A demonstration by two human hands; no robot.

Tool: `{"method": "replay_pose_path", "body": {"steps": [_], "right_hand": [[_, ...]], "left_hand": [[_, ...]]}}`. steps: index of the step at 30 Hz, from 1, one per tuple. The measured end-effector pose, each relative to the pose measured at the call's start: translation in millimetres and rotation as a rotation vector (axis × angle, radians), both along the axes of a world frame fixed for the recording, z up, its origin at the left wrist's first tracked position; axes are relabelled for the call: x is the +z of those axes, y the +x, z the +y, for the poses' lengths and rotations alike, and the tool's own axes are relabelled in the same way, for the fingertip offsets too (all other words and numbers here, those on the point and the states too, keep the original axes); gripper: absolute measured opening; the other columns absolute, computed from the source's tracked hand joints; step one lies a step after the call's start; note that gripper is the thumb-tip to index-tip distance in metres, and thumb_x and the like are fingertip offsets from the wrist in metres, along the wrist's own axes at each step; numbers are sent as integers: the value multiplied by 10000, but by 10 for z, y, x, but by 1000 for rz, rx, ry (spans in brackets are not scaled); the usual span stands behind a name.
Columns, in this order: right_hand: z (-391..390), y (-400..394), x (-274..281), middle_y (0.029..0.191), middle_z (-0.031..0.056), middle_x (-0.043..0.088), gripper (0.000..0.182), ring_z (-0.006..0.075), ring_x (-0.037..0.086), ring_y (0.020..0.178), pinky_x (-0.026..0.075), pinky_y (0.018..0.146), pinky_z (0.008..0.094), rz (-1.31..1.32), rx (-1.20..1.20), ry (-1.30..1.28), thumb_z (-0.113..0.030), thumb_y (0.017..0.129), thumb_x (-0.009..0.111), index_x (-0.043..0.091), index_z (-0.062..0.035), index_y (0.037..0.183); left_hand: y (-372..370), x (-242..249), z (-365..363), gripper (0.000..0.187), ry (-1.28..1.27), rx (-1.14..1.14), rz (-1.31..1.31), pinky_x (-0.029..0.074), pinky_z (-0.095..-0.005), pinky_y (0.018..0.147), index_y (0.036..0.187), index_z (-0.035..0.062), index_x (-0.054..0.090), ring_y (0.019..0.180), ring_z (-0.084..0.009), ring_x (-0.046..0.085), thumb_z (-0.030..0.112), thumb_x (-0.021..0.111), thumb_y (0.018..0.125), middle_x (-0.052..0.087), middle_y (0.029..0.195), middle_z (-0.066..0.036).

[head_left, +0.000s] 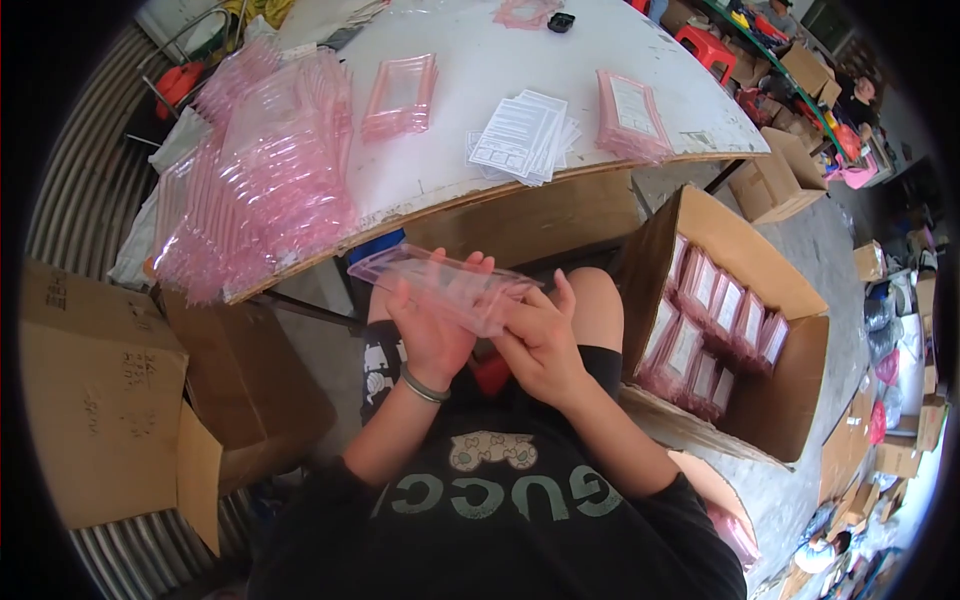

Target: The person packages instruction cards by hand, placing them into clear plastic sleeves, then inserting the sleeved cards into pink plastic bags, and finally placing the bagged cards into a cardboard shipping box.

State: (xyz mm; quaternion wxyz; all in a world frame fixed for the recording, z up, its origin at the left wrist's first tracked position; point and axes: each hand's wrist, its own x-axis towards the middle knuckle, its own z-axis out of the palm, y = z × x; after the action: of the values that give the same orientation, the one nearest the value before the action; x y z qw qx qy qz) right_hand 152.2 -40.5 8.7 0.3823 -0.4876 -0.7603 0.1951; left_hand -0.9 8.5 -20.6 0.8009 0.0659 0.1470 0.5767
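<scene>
Above my lap I hold a clear pink-tinted plastic pouch [455, 290], tilted, with no card visible inside it. My left hand [432, 335] supports it from below and the near side, its thumb on the near edge and fingers showing through the plastic. At the pouch's right end, my right hand [540, 340] pinches the edge between thumb and fingers. On the table ahead lies a loose pile of white printed cards [522, 135]. To their left is a small stack of pink pouches [400, 95]; to their right, a stack of pouches with cards inside [632, 115].
A large heap of pink pouches [275, 150] covers the left of the white table [450, 150]. At my right an open carton [790, 375] holds rows of filled pouches. Cardboard boxes [110, 400] stand at my left. Other people are in the background at right.
</scene>
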Motion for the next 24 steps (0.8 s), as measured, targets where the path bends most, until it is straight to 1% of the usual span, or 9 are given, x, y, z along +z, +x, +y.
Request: {"method": "replay_pose_path", "body": {"steps": [2, 5, 8, 11, 14, 17, 20, 23, 24], "right_hand": [[3, -36, 51, 1137, 63, 658, 386, 274, 557, 1185, 165, 1102, 613, -1, -33, 48, -271, 845, 709, 644, -149, 1205], [-11, -40, 38, 1106, 64, 676, 469, 273, 560, 1185, 138, 1112, 624, -25, 43, 1, -348, 833, 723, 629, -151, 1248], [-15, -71, -42, 1142, 96, 669, 592, 285, 544, 1226, 118, 1119, 630, -109, 25, -100, -416, 799, 745, 598, -148, 1306], [-51, -31, 43, 1160, 113, 666, 657, 292, 541, 1229, 97, 1124, 634, -42, 76, -192, -459, 775, 758, 588, -140, 1323], [-80, 23, 6, 1175, 119, 665, 728, 297, 540, 1232, 78, 1131, 631, -105, 97, -73, -508, 746, 772, 576, -146, 1347], [-93, -28, -94, 1322, 157, 605, 764, 298, 476, 1340, 58, 1139, 628, -34, 115, -189, -496, 738, 796, 568, -139, 1373], [-36, 21, -8, 1311, 167, 613, 728, 300, 489, 1324, 24, 1131, 648, -58, 115, -329, -480, 738, 794, 592, -120, 1338], [-20, 24, -37, 1148, 157, 690, 604, 281, 630, 1147, 297, 1093, 569, -211, 61, -162, -449, 748, 785, 671, -90, 1220], [19, 50, -6, 1065, 154, 699, 521, 273, 659, 1058, 375, 1004, 507, -101, 94, -239, -422, 755, 782, 692, -77, 1134]], "left_hand": [[-5, -16, 14, 666, 69, -14, -7, 343, -570, 1110, 1315, 34, 463, 1325, -442, 424, 574, 370, 937, 496, 1352, -253], [-18, -87, 56, 716, 43, -15, 13, 357, -567, 1096, 1430, 107, 370, 1318, -420, 433, 612, 433, 926, 471, 1376, -228], [-25, -141, 39, 715, 52, -66, 11, 364, -554, 1096, 1437, 118, 368, 1307, -405, 444, 618, 432, 930, 471, 1381, -219], [-41, -283, -18, 738, 50, -48, 90, 367, -556, 1092, 1441, 126, 367, 1300, -386, 454, 654, 427, 928, 475, 1375, -212], [18, -307, -65, 788, 98, -63, 46, 395, -540, 1081, 1429, 98, 383, 1305, -382, 456, 701, 429, 923, 478, 1384, -220], [107, -237, -106, 759, 168, -9, 291, 404, -536, 1073, 1467, 136, 343, 1320, -366, 445, 671, 449, 941, 457, 1416, -202], [118, -373, -167, 725, 104, 11, 312, 422, -486, 1073, 1431, 76, 404, 1283, -332, 501, 627, 460, 963, 537, 1349, -179], [-43, -638, -57, 713, -38, -291, 95, 443, -433, 1067, 1316, 1, 518, 1194, -303, 582, 617, 483, 958, 634, 1220, -142], [-44, -615, -42, 703, -81, -278, 46, 460, -419, 1051, 1267, -11, 548, 1163, -297, 600, 616, 489, 955, 650, 1187, -139]]}}
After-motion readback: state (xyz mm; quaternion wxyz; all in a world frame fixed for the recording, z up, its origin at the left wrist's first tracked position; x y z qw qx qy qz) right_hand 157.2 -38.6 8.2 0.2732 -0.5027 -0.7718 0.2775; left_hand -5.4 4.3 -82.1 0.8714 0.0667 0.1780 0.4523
